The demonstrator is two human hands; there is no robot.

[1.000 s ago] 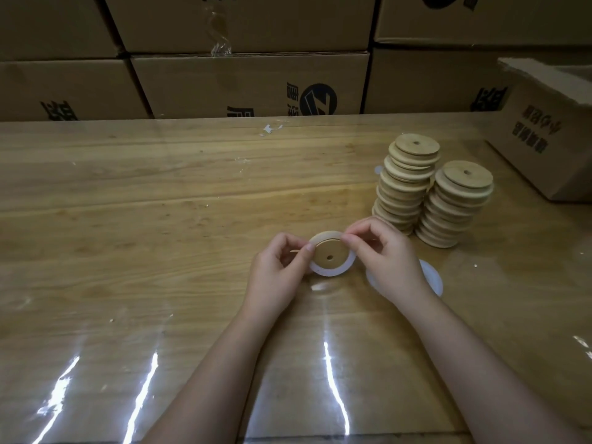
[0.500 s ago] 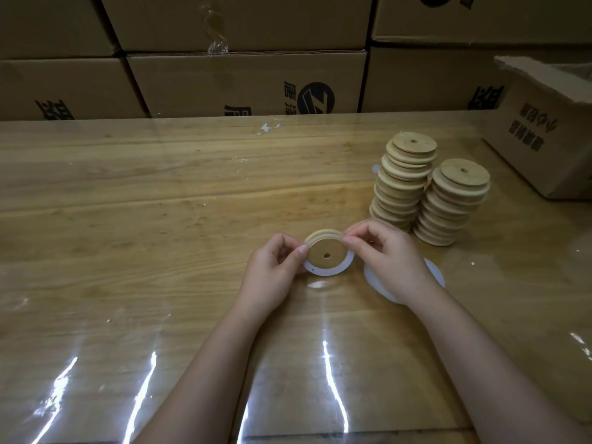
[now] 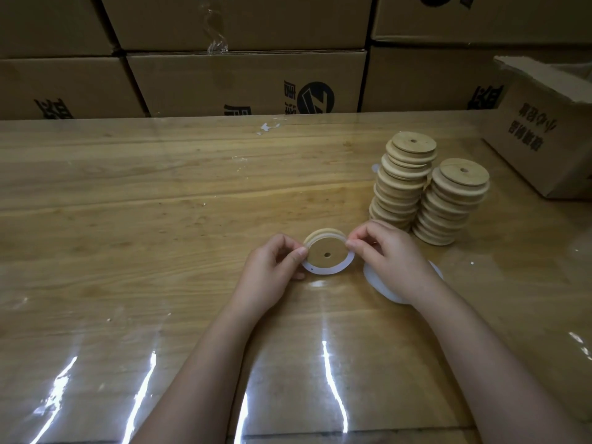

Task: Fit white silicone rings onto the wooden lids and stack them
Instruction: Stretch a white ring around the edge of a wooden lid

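A round wooden lid with a small centre hole is held tilted above the table between both hands. A white silicone ring loops round its lower edge, partly seated. My left hand pinches the lid and ring at the left rim. My right hand pinches them at the upper right rim. Two stacks of wooden lids stand to the right. A pile of loose white rings lies on the table under my right hand, mostly hidden.
The wooden table has a glossy clear cover. An open cardboard box sits at the right edge. Stacked cartons line the far side. A scrap of tape lies near the back.
The lid has tipped so its face with the hole points more toward me, and the white ring now hangs lower round its bottom edge. Both hands stay at the rim.
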